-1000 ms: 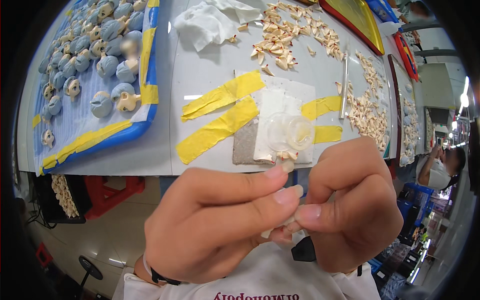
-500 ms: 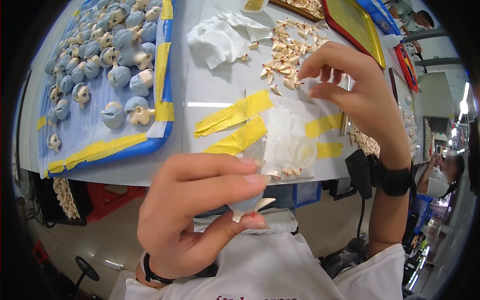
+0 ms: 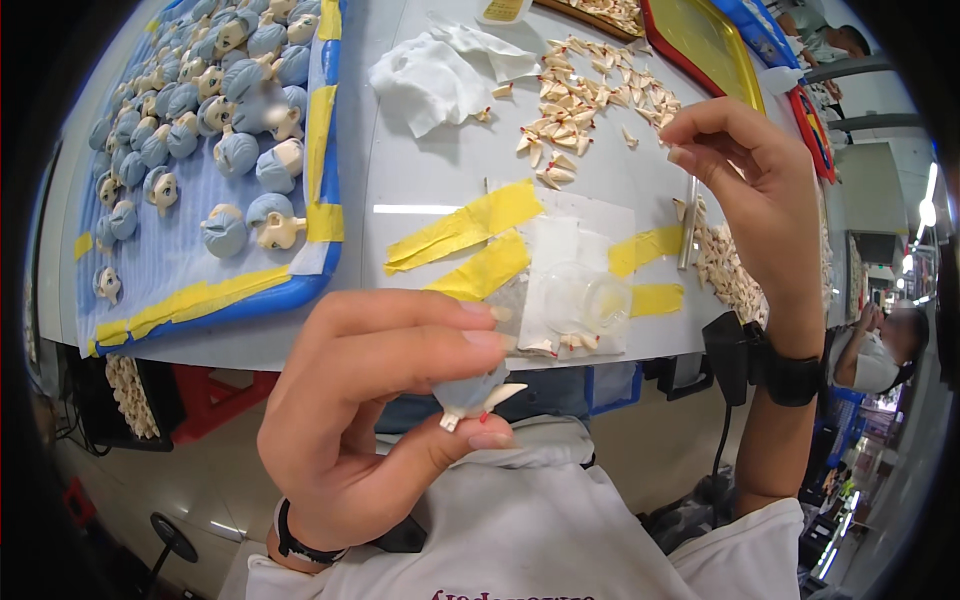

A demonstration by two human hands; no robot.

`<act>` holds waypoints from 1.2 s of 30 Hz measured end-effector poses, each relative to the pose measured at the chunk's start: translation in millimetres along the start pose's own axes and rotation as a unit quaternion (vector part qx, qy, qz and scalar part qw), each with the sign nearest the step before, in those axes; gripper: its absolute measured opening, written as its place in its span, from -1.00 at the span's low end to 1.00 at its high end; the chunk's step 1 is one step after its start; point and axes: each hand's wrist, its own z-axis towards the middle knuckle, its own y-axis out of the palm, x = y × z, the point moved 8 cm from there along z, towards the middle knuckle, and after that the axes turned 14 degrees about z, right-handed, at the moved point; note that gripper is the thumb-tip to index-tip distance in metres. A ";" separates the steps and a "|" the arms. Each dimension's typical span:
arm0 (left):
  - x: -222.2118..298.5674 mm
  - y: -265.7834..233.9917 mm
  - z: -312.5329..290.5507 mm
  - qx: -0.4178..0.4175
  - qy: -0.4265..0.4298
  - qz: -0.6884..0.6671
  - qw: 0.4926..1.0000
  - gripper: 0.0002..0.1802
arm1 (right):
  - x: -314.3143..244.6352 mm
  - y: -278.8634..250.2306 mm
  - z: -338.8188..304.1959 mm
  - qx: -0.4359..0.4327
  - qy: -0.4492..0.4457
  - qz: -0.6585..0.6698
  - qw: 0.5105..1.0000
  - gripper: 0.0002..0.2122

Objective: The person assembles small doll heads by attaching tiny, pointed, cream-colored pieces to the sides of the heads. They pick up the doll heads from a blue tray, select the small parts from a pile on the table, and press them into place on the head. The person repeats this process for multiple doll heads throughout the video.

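Note:
My left hand (image 3: 370,420) pinches a small doll head (image 3: 468,392) with blue-grey hair between fingers and thumb. A pointed cream ear piece (image 3: 505,400) with a red base sticks out from its side, and a pale stub shows at the bottom. The fingers hide the rest of it. Over the right edge of a loose pile of similar ear pieces (image 3: 575,115), my right hand (image 3: 750,170) has its index finger and thumb curved and slightly apart. Its fingertips are beside the pieces, and I make out nothing between them.
A blue-rimmed tray (image 3: 325,262) of doll heads stands left. Yellow tape (image 3: 470,225) crosses the table near a white pad with a clear round dish (image 3: 605,303). White cloth (image 3: 430,85) lies behind. More ear pieces (image 3: 730,275) and a metal bar (image 3: 690,230) are right; a yellow tray (image 3: 710,50) is farther back.
My right hand has moved right along the pile, and the ear pieces there are more spread out. My left hand has shifted slightly left, still holding the doll head.

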 end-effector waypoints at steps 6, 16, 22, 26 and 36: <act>3.2 -0.9 -3.4 0.005 -0.035 -0.001 0.999 -0.55 | 2.8 -9.9 -0.3 0.036 -0.016 0.112 0.993 -0.91; -2.6 -0.7 -9.3 0.028 -0.084 -0.070 0.994 -0.56 | -0.1 -19.3 -7.2 0.060 -0.003 0.154 0.986 -0.88; -5.6 -2.3 -11.3 0.063 -0.093 -0.083 0.990 -0.59 | 8.0 -30.0 -33.5 0.073 0.084 0.342 0.933 -0.88; -9.8 0.2 -12.1 0.052 -0.098 -0.104 0.988 -0.58 | 13.2 -32.5 -73.6 0.206 0.085 0.404 0.887 -0.86; -7.3 22.8 -10.6 -0.013 -0.147 -0.183 0.972 -0.54 | 0.9 -18.1 -105.8 0.199 0.122 0.331 0.914 -0.88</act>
